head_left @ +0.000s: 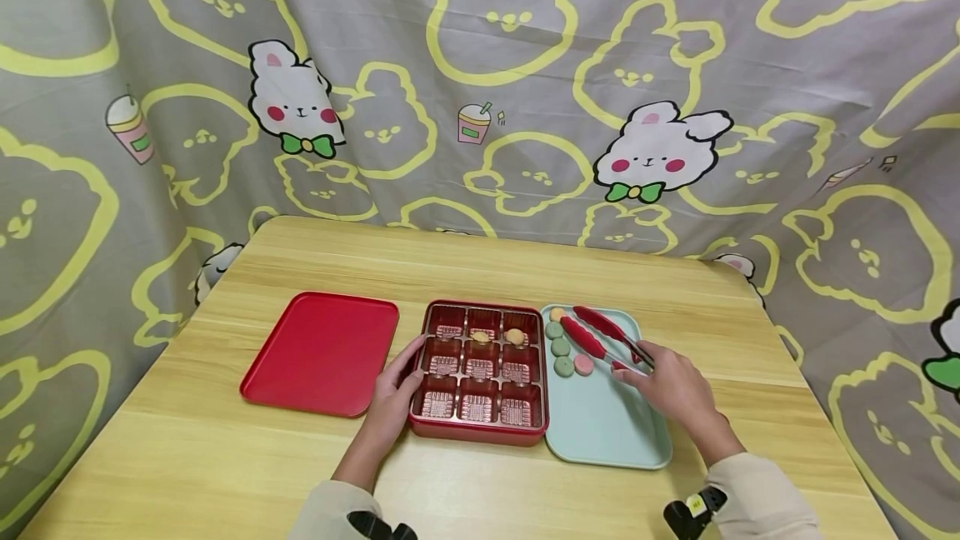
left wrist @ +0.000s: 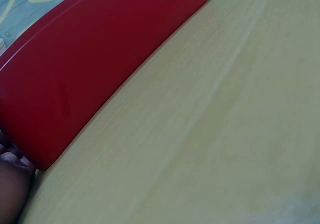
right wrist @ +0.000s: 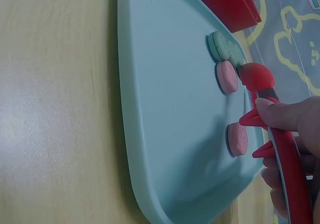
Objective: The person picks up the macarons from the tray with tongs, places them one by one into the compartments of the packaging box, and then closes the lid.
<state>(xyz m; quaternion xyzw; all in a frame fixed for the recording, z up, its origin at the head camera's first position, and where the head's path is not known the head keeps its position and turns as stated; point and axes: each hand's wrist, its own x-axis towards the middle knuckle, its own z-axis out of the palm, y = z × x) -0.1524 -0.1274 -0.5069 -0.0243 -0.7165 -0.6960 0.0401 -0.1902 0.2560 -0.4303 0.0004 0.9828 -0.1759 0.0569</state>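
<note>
In the head view my left hand point(head_left: 392, 394) rests against the left side of a red box point(head_left: 480, 432), its fingers along the wall. The box has a grid of square compartments. Yellowish macarons point(head_left: 514, 337) lie in the back middle and back right compartments. My right hand point(head_left: 675, 382) grips red-tipped tongs point(head_left: 583, 337) over the pale blue tray point(head_left: 600, 432). The tong tips stand apart, near a yellow macaron point(head_left: 557, 314) and green macarons point(head_left: 560, 347). A pink macaron point(head_left: 583, 365) lies close by. The right wrist view shows another pink macaron point(right wrist: 237, 139) below the tongs.
A flat red lid or tray point(head_left: 322, 352) lies on the wooden table point(head_left: 225, 457), left of the box. The pale blue tray stands right beside the box. Behind the table hangs a grey curtain point(head_left: 405, 40) with yellow outlines and white rabbits.
</note>
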